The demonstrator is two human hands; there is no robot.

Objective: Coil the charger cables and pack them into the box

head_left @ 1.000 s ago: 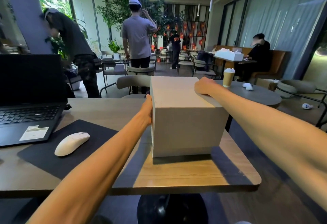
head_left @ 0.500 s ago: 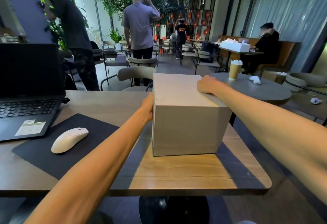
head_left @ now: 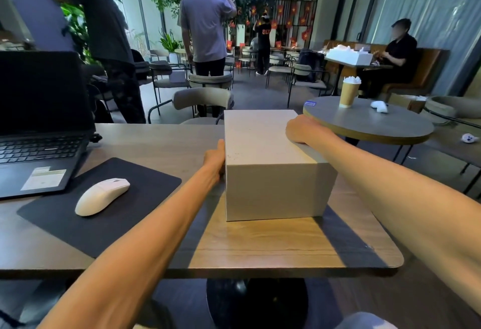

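Head | box between left hand and right hand | both touching

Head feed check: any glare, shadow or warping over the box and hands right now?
Head view: no glare on the box, which is sharp and evenly lit; left hand and right hand in focus; dark shadow bands cross the table either side of the box; wide-angle stretch toward the frame edges.

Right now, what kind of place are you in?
Probably a café: lots of chairs around small tables, a paper cup on a round table, and a person seated on a wall bench.
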